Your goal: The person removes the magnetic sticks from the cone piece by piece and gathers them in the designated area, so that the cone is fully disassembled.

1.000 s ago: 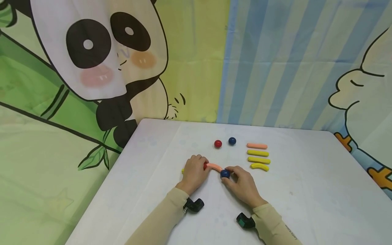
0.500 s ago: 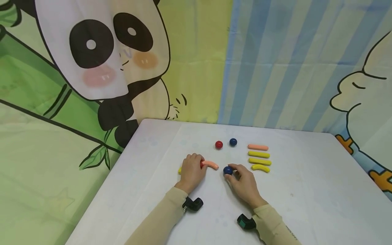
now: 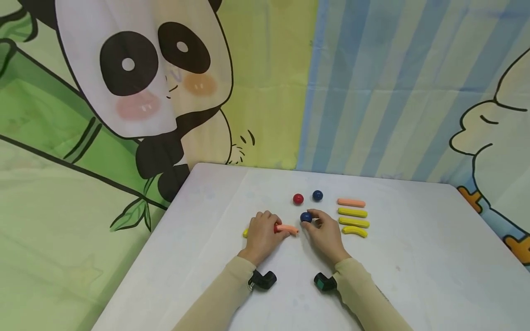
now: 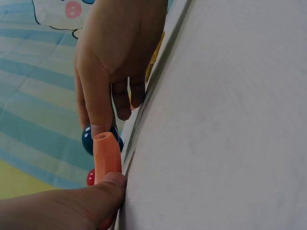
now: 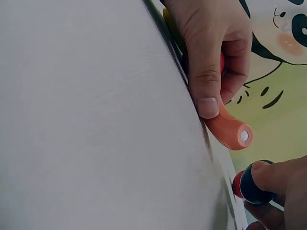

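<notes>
My left hand (image 3: 262, 236) grips a short chain of toy pieces close over the table. From it a curved orange stick (image 3: 287, 229) points right, with a red ball (image 3: 276, 228) at its inner end, partly covered by fingers. The end of a yellow stick (image 3: 245, 233) pokes out on the hand's far left. Thumb and fingers of my right hand (image 3: 327, 236) pinch a dark blue ball (image 3: 306, 217), which sits apart from the orange stick, just beyond its free end. In the right wrist view that stick's tip (image 5: 244, 136) shows a small silvery disc.
On the white table (image 3: 414, 248), a loose red ball (image 3: 298, 199) and another blue ball (image 3: 317, 196) lie behind the hands. To the right, a straight orange stick (image 3: 351, 202) heads a column with several yellow sticks (image 3: 354, 222). A printed curtain (image 3: 265, 92) hangs behind the table.
The blue ball was at the orange stick's free end; my right hand drew it off to the right, then moved it farther back. The orange stick turned slightly in my left hand.
</notes>
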Demonstrator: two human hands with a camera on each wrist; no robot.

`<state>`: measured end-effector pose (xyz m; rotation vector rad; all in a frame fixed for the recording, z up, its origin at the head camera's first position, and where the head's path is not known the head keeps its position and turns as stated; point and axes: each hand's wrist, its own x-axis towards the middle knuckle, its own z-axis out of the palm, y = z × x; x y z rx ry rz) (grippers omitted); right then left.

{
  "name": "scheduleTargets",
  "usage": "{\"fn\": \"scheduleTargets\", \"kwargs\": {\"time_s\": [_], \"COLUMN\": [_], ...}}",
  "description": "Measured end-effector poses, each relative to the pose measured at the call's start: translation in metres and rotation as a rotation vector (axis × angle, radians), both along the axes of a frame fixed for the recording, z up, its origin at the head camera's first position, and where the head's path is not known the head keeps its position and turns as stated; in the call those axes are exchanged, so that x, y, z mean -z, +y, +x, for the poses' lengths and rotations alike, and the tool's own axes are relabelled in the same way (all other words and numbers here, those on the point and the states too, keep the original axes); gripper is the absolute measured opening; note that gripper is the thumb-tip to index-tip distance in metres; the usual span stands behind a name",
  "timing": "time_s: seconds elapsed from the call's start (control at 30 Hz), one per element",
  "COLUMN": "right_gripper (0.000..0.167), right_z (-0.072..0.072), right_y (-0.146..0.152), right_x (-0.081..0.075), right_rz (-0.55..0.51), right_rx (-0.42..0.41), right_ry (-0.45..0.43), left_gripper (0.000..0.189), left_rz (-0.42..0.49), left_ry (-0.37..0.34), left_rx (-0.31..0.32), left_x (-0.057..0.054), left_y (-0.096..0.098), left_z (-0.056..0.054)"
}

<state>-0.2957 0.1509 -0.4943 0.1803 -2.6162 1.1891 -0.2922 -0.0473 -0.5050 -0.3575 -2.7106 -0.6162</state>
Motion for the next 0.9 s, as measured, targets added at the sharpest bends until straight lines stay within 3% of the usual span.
{"fn": "scheduleTargets", "kwargs": {"time_s": [0.27,0.6,0.9], "right_gripper": [0.038,0.038,0.040], "right_z": [-0.023,-0.033,-0.040], "right_y": [-0.013,-0.020,-0.026], "right_x": [0.003,0.003,0.004], "right_rz": [-0.020,-0.010,0.003], "right_rx": [0.008,0.089,0.109], "right_ry": [-0.038,-0.067,-0.076], "left_gripper": [0.039,0.034,0.038], "left_rz": [0.002,0.021,0.029], "left_ry": [0.027,0.003,-0.009], "left_rx": [0.017,0.011,0.000], "left_x": [0.001,0.000,-0.003], "left_y": [0.002,0.002,-0.001], "left_z": [0.002,0.002,0.001]}}
